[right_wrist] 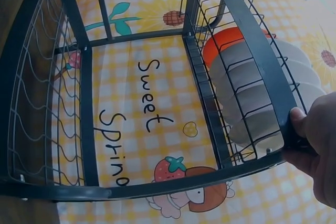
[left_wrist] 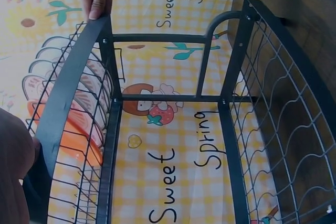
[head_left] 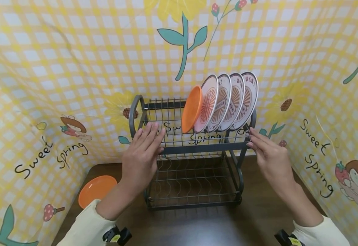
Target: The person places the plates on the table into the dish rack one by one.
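Observation:
A dark two-tier dish rack (head_left: 203,148) stands on the table. My left hand (head_left: 142,157) holds the left part of its upper front rail, fingers laid over the top; in the left wrist view only part of this hand (left_wrist: 13,166) shows at the edge. At the right front corner, my right hand (head_left: 272,159) pinches the same rail between thumb and fingers, seen closely in the right wrist view (right_wrist: 320,145). Several white patterned plates (head_left: 248,99) stand on edge in the upper tier's right half, with one orange plate (head_left: 192,109) leaning at their left.
Another orange plate (head_left: 97,189) lies on the brown table (head_left: 194,229), left of the rack and partly behind my left forearm. The wire lower tier (head_left: 194,184) bears no dishes. Yellow checked cloth (head_left: 105,68) hangs close behind and at both sides.

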`<move>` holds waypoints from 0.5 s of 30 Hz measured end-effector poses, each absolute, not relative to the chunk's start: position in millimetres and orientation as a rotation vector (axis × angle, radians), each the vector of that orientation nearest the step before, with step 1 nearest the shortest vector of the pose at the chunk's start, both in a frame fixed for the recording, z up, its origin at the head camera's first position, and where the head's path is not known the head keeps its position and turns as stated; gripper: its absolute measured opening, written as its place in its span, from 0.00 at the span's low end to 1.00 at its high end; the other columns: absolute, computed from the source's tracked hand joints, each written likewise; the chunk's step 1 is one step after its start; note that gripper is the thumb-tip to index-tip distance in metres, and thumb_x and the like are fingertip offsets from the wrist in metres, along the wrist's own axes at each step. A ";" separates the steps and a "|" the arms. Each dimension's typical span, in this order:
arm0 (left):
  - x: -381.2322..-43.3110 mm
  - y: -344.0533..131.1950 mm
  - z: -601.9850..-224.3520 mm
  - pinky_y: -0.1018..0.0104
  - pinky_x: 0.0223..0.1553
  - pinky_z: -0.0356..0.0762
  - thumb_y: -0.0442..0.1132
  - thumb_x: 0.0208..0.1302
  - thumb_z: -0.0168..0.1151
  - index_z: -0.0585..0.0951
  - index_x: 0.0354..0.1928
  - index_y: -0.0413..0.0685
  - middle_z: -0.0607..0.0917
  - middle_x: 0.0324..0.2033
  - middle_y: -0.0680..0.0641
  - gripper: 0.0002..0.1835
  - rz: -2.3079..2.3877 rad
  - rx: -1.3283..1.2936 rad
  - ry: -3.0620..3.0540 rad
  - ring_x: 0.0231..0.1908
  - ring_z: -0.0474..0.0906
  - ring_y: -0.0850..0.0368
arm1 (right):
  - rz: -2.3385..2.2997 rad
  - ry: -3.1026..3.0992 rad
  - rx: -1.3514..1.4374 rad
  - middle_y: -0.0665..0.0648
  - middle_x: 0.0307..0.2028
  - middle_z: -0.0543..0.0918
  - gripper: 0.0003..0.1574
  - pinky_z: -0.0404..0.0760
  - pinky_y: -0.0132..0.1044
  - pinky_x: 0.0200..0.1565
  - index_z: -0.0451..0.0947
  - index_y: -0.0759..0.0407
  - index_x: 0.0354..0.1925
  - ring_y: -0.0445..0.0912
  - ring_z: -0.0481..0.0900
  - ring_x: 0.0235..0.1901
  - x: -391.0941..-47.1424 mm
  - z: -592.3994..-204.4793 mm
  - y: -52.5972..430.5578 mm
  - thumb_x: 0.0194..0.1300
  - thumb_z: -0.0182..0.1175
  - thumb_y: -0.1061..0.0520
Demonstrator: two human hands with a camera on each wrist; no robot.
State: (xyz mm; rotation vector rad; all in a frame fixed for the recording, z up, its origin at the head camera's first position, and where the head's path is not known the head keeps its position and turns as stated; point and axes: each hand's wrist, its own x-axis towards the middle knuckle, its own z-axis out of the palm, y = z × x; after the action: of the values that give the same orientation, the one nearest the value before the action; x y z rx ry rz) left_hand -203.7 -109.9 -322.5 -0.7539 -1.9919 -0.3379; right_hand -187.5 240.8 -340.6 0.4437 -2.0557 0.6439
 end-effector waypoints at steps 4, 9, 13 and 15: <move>-201.7 -113.8 -325.2 0.49 0.70 0.60 0.26 0.61 0.60 0.72 0.65 0.42 0.70 0.66 0.39 0.28 -0.449 -0.785 -1.931 0.67 0.65 0.42 | 0.664 -2.026 0.436 0.59 0.50 0.84 0.16 0.71 0.12 0.48 0.85 0.67 0.43 0.56 0.85 0.44 -189.2 -340.9 242.3 0.53 0.69 0.67; -196.8 -135.7 -329.2 0.52 0.69 0.63 0.23 0.58 0.61 0.79 0.58 0.41 0.77 0.60 0.39 0.24 -0.557 -0.650 -1.775 0.62 0.72 0.41 | 0.636 -2.033 0.436 0.59 0.50 0.84 0.15 0.72 0.12 0.46 0.85 0.67 0.42 0.53 0.86 0.44 -190.7 -341.6 244.0 0.52 0.70 0.66; -190.9 -173.3 -345.4 0.71 0.57 0.74 0.28 0.63 0.60 0.82 0.54 0.46 0.85 0.50 0.44 0.18 -0.761 -0.370 -1.837 0.52 0.81 0.49 | 0.648 -2.015 0.444 0.58 0.49 0.84 0.15 0.71 0.11 0.47 0.85 0.66 0.41 0.54 0.86 0.42 -192.3 -342.5 243.2 0.52 0.70 0.66; -188.3 -193.9 -358.7 0.82 0.47 0.75 0.33 0.68 0.58 0.82 0.55 0.51 0.87 0.47 0.46 0.16 -0.940 -0.166 -1.941 0.47 0.83 0.58 | 0.663 -1.997 0.444 0.58 0.49 0.85 0.15 0.71 0.11 0.48 0.86 0.66 0.41 0.55 0.86 0.42 -192.8 -342.7 242.7 0.52 0.70 0.66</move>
State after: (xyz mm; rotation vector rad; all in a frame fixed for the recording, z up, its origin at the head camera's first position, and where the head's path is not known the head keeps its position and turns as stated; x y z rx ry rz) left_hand -188.3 -193.9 -358.7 -0.1655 -1.9405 -0.9397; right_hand -192.8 242.7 -342.7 0.4443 -1.9968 0.6627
